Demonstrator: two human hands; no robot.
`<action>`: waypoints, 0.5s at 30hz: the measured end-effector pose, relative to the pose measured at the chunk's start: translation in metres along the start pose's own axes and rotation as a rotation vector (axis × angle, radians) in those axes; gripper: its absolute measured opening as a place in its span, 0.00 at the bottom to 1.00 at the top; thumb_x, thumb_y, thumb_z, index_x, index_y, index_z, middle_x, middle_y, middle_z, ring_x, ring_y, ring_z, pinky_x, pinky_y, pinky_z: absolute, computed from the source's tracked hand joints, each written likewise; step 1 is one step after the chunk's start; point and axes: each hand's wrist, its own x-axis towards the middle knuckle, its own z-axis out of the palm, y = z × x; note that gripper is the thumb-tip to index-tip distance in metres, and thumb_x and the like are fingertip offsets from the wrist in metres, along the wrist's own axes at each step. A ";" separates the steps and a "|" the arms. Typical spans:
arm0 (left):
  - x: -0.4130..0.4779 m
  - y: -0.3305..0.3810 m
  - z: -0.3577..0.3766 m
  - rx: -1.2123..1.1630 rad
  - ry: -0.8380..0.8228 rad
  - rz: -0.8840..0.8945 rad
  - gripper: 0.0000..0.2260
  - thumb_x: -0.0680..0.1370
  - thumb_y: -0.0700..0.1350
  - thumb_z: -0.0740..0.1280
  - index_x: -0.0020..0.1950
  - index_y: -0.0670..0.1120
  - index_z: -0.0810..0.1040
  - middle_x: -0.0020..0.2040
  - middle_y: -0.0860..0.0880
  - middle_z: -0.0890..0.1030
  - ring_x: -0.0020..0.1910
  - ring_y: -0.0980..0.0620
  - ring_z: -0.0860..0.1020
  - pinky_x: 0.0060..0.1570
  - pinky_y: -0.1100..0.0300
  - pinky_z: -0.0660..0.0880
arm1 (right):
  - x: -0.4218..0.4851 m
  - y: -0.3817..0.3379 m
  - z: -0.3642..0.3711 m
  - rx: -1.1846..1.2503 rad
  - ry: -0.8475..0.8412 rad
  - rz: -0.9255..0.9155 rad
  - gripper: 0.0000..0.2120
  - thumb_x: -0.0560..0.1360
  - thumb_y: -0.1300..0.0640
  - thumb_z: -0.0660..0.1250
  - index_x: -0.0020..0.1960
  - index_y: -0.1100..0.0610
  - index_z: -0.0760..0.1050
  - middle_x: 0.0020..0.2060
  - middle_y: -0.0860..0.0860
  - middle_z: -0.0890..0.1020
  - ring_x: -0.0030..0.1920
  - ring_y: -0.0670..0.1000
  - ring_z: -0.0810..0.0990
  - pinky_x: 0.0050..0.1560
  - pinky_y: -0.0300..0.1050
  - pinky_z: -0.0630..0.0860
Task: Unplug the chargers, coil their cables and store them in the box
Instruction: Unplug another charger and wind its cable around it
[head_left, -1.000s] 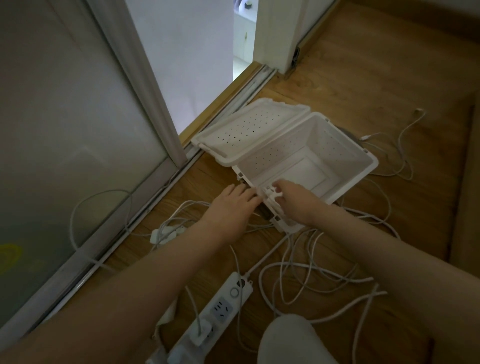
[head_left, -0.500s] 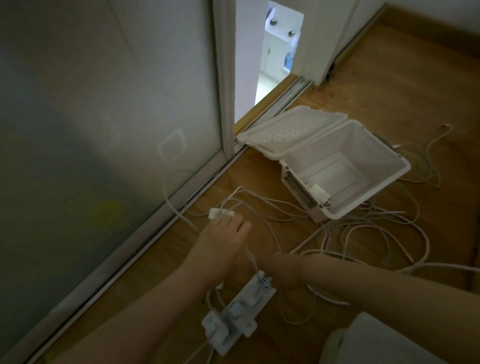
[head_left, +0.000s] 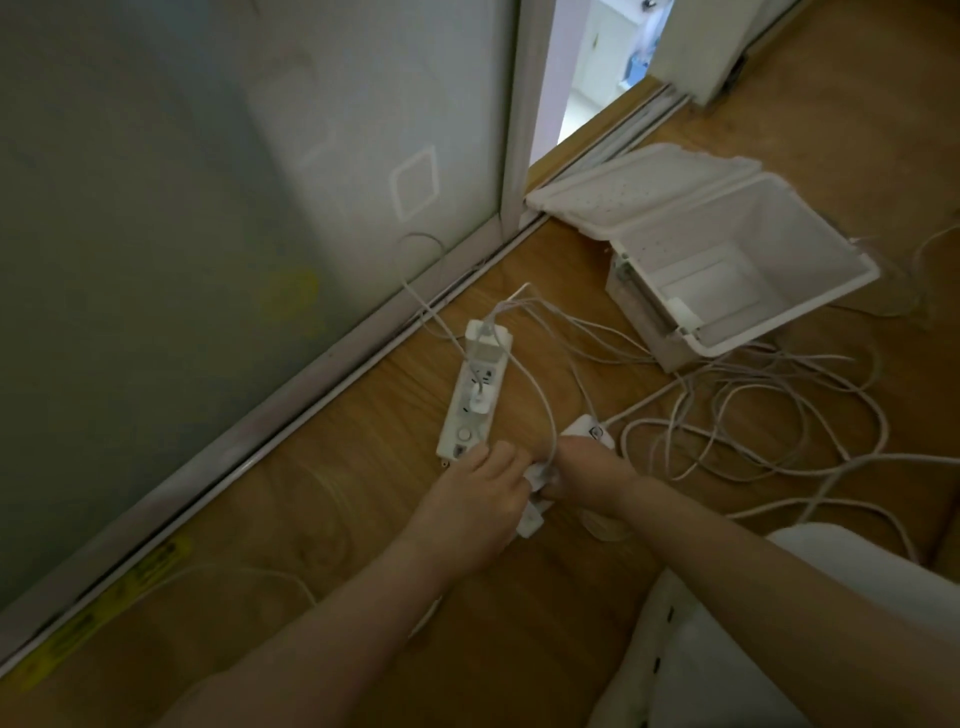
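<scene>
Two white power strips lie on the wooden floor. The far power strip (head_left: 470, 400) carries two plugged-in white chargers (head_left: 487, 347), (head_left: 480, 402). The near power strip (head_left: 587, 432) runs under my hands. My left hand (head_left: 478, 493) presses down on its near end with fingers curled. My right hand (head_left: 589, 473) is closed around a white charger (head_left: 537, 475) sitting on that strip. White cables (head_left: 753, 410) lie tangled to the right. The white perforated box (head_left: 810, 244) stands open at the upper right, and nothing is visible inside it.
A frosted sliding glass door (head_left: 208, 208) and its metal floor track (head_left: 291, 410) run along the left. The box's lid (head_left: 639, 187) leans back toward the doorway. My white-clothed knee (head_left: 753, 623) fills the lower right. More cable lies beyond the box (head_left: 914, 291).
Both hands left the box's front latch and came down to the power strips. They now meet on a charger at the near strip. The view has swung left and down.
</scene>
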 end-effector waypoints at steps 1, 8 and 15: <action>0.000 0.002 0.001 0.036 -0.036 0.004 0.08 0.66 0.47 0.70 0.42 0.46 0.81 0.47 0.47 0.81 0.47 0.48 0.77 0.51 0.55 0.69 | -0.002 -0.001 0.000 -0.003 0.019 0.004 0.16 0.72 0.54 0.68 0.58 0.58 0.76 0.53 0.55 0.81 0.53 0.54 0.79 0.53 0.47 0.75; -0.018 0.040 0.000 -0.351 0.102 -0.583 0.18 0.65 0.45 0.77 0.46 0.46 0.71 0.42 0.47 0.76 0.41 0.50 0.76 0.40 0.57 0.76 | -0.007 0.000 0.001 0.054 0.058 -0.011 0.18 0.73 0.53 0.68 0.62 0.54 0.76 0.57 0.53 0.80 0.56 0.52 0.78 0.57 0.47 0.75; -0.010 0.038 0.011 -0.204 -0.237 -0.707 0.19 0.74 0.61 0.63 0.59 0.52 0.73 0.56 0.53 0.79 0.59 0.53 0.72 0.61 0.54 0.61 | -0.005 -0.002 0.007 0.135 0.070 0.006 0.16 0.73 0.57 0.67 0.60 0.55 0.77 0.55 0.55 0.81 0.56 0.54 0.78 0.56 0.47 0.75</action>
